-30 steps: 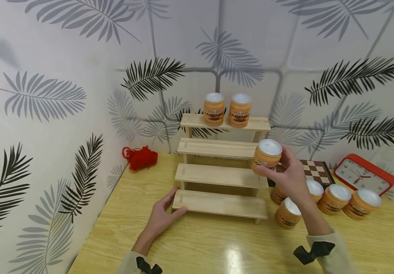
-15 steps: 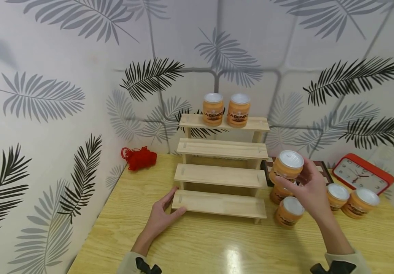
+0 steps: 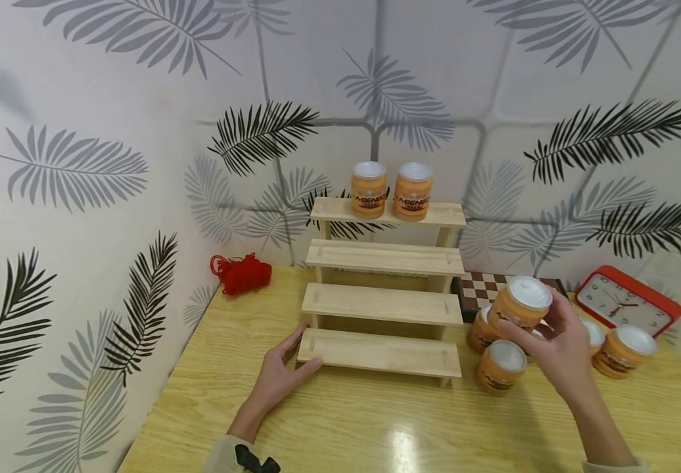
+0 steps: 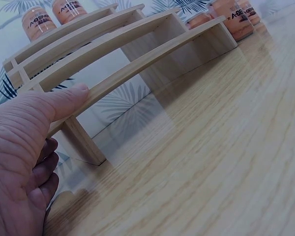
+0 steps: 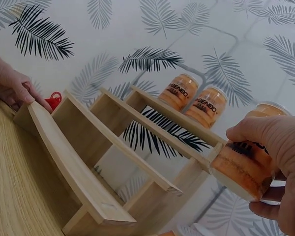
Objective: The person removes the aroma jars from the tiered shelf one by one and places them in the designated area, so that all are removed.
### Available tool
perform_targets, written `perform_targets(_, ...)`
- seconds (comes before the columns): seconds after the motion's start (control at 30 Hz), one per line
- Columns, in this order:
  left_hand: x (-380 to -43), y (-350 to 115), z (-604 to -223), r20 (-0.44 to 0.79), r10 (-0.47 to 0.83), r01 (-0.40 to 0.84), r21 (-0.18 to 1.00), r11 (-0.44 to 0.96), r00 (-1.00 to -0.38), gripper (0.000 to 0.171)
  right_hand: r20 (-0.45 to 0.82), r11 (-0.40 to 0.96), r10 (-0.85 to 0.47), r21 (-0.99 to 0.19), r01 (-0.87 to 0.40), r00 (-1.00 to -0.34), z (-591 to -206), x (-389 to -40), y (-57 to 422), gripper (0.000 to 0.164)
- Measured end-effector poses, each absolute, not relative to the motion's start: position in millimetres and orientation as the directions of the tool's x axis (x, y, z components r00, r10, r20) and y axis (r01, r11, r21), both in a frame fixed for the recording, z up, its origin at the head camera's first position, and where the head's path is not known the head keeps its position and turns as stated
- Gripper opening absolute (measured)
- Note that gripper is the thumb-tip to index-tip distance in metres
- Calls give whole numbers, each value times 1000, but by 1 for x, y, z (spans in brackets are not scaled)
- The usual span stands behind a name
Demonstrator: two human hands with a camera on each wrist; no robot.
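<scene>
My right hand [image 3: 559, 345] holds an orange can [image 3: 518, 309] with a silver lid, thumb on the near side and fingers behind. The can is upright, over the other orange cans right of a four-step wooden display shelf [image 3: 382, 302]. In the right wrist view, the held can [image 5: 243, 172] overlaps the end of the top step. At the shelf's lower left corner, my left hand [image 3: 281, 368] grips the end of the lowest step. The left wrist view shows its thumb [image 4: 71, 101] on the board's edge and fingers curled beneath. Two orange cans [image 3: 390, 192] stand on the top step.
On the wooden table [image 3: 346, 427], a can [image 3: 501, 368] stands right of the shelf's front, with several more around it, partly hidden by my right hand. A checkered board [image 3: 479, 289] and a red-framed clock [image 3: 627, 302] lie behind. Red yarn [image 3: 242, 272] sits at the back left.
My right hand has carried the can right and downward, away from the shelf's right end and over the table cans. The left hand and the shelf have stayed put.
</scene>
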State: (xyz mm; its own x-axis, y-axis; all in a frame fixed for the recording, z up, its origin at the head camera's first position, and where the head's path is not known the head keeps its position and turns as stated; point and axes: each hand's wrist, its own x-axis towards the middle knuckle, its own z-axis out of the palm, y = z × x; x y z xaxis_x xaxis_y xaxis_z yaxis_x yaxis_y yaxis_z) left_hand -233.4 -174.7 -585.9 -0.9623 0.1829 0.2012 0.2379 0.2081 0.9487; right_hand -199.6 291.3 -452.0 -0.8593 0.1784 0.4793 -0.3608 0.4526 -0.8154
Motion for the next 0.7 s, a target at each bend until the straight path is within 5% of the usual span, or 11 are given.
perform_targets(0.7, -234, -176, -588, 191, 188, 228, 952, 202, -964, 83, 409, 483, 269, -840, -245, -872, -465, -175, 332, 85)
